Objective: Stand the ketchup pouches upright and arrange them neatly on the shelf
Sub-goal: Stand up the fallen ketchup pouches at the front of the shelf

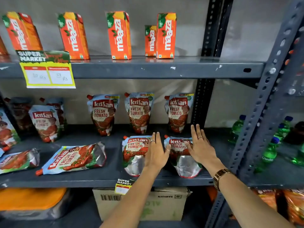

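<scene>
Fingers [156,139] of the left hand [156,153] lie straight and flat, gripping nothing, along the right edge of a ketchup pouch [134,153] lying on the grey shelf [107,178]. The right hand [201,147], fingers likewise spread flat, rests on a second lying pouch [182,155] just beside it. Behind them three pouches stand upright: one at left [102,114], one in the middle [139,112], one at right [178,112]. Further left, another pouch [72,157] lies on its side.
</scene>
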Tool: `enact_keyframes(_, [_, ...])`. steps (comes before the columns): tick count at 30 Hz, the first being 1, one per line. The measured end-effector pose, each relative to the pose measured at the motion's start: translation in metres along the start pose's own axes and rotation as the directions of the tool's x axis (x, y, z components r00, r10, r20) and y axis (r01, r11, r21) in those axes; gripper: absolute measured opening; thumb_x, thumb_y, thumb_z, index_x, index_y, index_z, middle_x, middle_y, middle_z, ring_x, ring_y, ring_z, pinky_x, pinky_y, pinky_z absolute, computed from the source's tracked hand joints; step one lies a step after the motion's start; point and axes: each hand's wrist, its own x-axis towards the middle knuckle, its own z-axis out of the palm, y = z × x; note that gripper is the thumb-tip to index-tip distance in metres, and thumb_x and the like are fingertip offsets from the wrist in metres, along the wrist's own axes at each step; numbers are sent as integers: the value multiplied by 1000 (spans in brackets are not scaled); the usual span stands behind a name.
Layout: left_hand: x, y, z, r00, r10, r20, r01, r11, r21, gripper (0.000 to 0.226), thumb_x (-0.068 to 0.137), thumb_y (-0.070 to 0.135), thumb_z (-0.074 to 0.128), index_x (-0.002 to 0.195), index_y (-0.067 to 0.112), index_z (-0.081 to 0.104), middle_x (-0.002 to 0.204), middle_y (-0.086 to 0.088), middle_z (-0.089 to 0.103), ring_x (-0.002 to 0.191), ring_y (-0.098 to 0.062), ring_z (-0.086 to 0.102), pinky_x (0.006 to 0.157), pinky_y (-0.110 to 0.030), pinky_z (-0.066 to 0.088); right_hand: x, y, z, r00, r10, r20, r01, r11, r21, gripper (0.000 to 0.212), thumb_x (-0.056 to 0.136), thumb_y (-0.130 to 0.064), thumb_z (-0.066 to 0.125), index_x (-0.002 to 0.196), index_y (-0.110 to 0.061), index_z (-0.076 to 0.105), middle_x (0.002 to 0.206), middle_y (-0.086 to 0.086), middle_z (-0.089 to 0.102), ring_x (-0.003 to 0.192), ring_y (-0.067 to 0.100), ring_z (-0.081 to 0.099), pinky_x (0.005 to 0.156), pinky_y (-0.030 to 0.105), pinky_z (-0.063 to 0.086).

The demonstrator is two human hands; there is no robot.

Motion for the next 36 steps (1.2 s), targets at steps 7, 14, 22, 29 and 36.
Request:
enact_keyframes(7, [17, 2, 31, 890, -398, 222, 456, 774, -440, 82, 79, 36, 67, 142, 6, 23, 140, -14, 47, 128, -28, 45, 101, -31, 37, 18, 10, 18, 896, 257, 363, -344, 917, 200, 77, 91, -37, 47, 145, -10, -1, 156, 14, -2, 140, 33, 19, 112, 42, 26])
enact_keyframes(14, [25, -1, 41, 702, -469, 536, 707, 374, -600, 57, 72, 11, 73, 121, 4, 46, 128, -16, 55, 115, -32, 52, 97, -44, 47, 18, 10, 25, 816, 322, 481, -541, 717, 439, 22, 84, -17, 59, 103, -7, 61, 106, 9, 65, 89, 20, 56, 66, 24, 43])
enact_keyframes(22, [29, -1, 50, 745, -479, 464, 652, 376, -659, 33, 71, -8, 66, 65, 19, 48, 73, 5, 56, 82, -12, 52, 92, -31, 38, 14, 15, 27, 720, 507, 473, -677, 362, 641, 19, 70, 8, 64, 70, -6, 51, 68, 10, 58, 63, 22, 54, 59, 28, 42])
enact_keyframes(29, [36, 18, 53, 875, -316, 367, 483, 522, -703, 54, 69, -22, 57, 115, 4, 56, 95, -1, 61, 94, -13, 54, 61, -11, 46, 17, 21, 9, 726, 508, 464, -597, 129, 792, 26, 71, 24, 52, 80, 0, 57, 66, 16, 61, 54, 26, 59, 33, 25, 49])
enact_keyframes(36, [43, 35, 63, 957, -213, 199, 289, 603, -743, 66, 62, -26, 55, 109, 20, 50, 114, -1, 52, 108, -13, 48, 60, -17, 49, 19, 29, 3, 761, 584, 283, -413, 99, 906, 51, 68, 26, 56, 110, -2, 55, 104, 14, 62, 90, 27, 61, 69, 35, 53])
